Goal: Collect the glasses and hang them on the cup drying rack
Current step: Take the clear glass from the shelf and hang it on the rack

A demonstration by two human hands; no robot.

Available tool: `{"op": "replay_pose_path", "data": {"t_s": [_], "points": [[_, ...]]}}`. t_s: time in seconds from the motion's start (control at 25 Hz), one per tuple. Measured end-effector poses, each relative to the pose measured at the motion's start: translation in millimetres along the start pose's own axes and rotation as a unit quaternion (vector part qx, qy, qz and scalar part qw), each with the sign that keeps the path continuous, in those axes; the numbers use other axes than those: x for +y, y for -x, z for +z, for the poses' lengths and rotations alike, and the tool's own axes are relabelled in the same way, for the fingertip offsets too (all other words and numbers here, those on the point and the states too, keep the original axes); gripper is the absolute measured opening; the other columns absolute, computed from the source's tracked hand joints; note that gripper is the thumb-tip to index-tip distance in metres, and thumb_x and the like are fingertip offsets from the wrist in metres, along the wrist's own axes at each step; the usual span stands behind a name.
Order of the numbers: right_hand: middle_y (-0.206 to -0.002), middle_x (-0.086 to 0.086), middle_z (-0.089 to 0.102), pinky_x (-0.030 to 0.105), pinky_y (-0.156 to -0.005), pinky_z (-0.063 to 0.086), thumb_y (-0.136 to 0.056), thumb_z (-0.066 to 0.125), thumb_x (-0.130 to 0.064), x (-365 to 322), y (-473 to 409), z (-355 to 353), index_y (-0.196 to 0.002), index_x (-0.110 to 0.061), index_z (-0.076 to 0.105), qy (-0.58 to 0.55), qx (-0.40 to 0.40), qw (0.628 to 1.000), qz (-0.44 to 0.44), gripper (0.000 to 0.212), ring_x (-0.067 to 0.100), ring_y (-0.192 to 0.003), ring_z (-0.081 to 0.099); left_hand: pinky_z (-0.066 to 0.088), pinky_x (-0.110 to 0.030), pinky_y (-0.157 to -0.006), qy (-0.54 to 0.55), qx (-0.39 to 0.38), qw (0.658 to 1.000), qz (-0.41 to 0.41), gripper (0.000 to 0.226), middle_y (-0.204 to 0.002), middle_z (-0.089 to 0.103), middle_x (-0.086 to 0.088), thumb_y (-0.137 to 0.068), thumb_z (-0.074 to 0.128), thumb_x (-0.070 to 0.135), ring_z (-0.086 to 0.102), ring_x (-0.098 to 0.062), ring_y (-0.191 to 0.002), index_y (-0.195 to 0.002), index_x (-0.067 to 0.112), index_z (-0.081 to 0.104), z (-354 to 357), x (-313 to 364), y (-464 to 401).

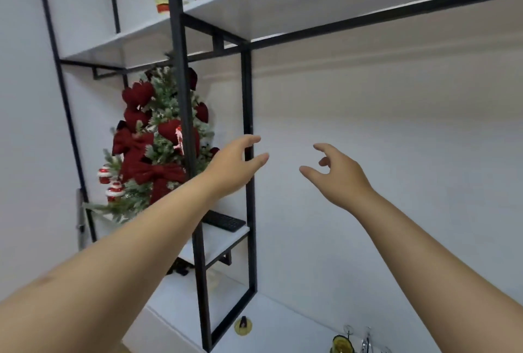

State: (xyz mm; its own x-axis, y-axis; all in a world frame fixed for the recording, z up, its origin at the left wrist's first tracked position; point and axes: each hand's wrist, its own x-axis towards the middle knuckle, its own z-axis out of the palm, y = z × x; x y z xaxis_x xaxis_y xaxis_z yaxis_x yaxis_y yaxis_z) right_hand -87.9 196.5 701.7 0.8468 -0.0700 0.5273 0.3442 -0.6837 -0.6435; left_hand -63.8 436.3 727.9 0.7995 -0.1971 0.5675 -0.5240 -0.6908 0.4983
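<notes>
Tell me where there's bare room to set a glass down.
Bare white counter between the black frame post and the metal rack. Crowded: bottom edge by the rack and green glass, and the keyboard shelf.

The shelving frame (181,97) was black metal tubing with a matt painted finish, and its shelf boards (283,4) were smooth, matt white panels. The wall (396,154) behind looked like plain matt plaster. The small Christmas tree (158,143) had bristly, frosted plastic needles, and its dark red bows (164,174) looked like soft velvet cloth. The black keyboard (225,221) was matt plastic. At the bottom edge, thin shiny wire parts (366,341) were probably chromed metal, though blurred.
</notes>
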Motion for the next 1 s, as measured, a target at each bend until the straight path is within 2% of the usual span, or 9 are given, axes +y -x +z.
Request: {"op": "replay_pose_path", "data": {"t_s": [0.12,0.28,0.44,0.52,0.68,0.84,1.0], "points": [[-0.146,0.003,0.058,0.036,-0.094,0.048,-0.097,0.068,-0.053,-23.9,14.1,-4.6,-0.158,-0.034,0.041,-0.025,-0.011,0.999,-0.021,0.069,0.024,-0.130,0.057,0.036,-0.040,-0.118,-0.016,0.020,1.000,-0.006,0.061,-0.158,0.047,0.004,-0.100,0.058,0.049,0.043,-0.016,-0.145,-0.155,0.027,0.043,-32.0,10.1,24.6],[-0.144,0.001,0.060,0.035,-0.094,0.044,-0.097,0.067,-0.055,-44.6,28.0,1.6,-0.158,-0.034,0.043,-0.051,-0.019,0.997,-0.052,0.068,0.024,-0.133,0.056,0.036,-0.035,-0.115,-0.038,0.037,0.999,-0.009,0.060,-0.156,0.048,0.003,-0.101,0.057,0.048,0.043,-0.017,-0.144,-0.155,0.027,0.043,-54.3,15.8,54.3],[-0.139,-0.002,0.063,0.034,-0.100,0.042,-0.097,0.062,-0.060,-61.6,50.4,26.2,-0.153,-0.035,0.049,-0.115,-0.029,0.989,-0.084,0.062,0.019,-0.132,0.056,0.032,-0.025,-0.108,-0.049,0.031,0.998,-0.019,0.059,-0.158,0.045,0.009,-0.102,0.056,0.047,0.040,-0.010,-0.145,-0.156,0.029,0.040,-80.7,2.8,91.0],[-0.139,-0.003,0.064,0.033,-0.102,0.040,-0.100,0.058,-0.059,-72.8,58.1,47.8,-0.153,-0.034,0.051,-0.146,-0.052,0.983,-0.096,0.059,0.016,-0.134,0.055,0.036,-0.028,-0.109,-0.038,0.051,0.997,-0.046,0.057,-0.155,0.048,0.010,-0.102,0.056,0.048,0.042,-0.011,-0.144,-0.155,0.032,0.041,-96.7,-18.1,110.1],[-0.142,-0.007,0.060,0.031,-0.103,0.038,-0.107,0.046,-0.054,-98.5,55.5,98.9,-0.152,-0.033,0.052,-0.201,-0.107,0.968,-0.102,0.051,0.010,-0.125,0.053,0.042,-0.043,-0.115,-0.001,0.103,0.988,-0.119,0.054,-0.147,0.054,0.011,-0.100,0.057,0.049,0.049,-0.010,-0.136,-0.151,0.035,0.045,-118.9,-62.8,145.1],[-0.151,-0.007,0.058,0.046,-0.119,0.043,-0.111,0.034,-0.054,-129.3,48.6,170.3,-0.155,-0.033,0.050,-0.241,-0.169,0.948,-0.120,0.051,0.010,-0.139,0.051,0.042,-0.043,-0.114,0.010,0.138,0.977,-0.160,0.053,-0.144,0.056,0.011,-0.099,0.060,0.048,0.051,-0.009,-0.134,-0.149,0.037,0.047,-138.8,-112.7,168.6],[-0.151,-0.010,0.057,0.047,-0.120,0.042,-0.111,0.035,-0.055,-157.1,36.1,244.7,-0.155,-0.035,0.049,-0.268,-0.229,0.928,-0.123,0.051,0.009,-0.141,0.050,0.044,-0.035,-0.111,0.010,0.171,0.966,-0.194,0.048,-0.144,0.056,0.012,-0.099,0.061,0.046,0.052,-0.008,-0.132,-0.146,0.038,0.050,-163.7,-166.6,176.6]]}}
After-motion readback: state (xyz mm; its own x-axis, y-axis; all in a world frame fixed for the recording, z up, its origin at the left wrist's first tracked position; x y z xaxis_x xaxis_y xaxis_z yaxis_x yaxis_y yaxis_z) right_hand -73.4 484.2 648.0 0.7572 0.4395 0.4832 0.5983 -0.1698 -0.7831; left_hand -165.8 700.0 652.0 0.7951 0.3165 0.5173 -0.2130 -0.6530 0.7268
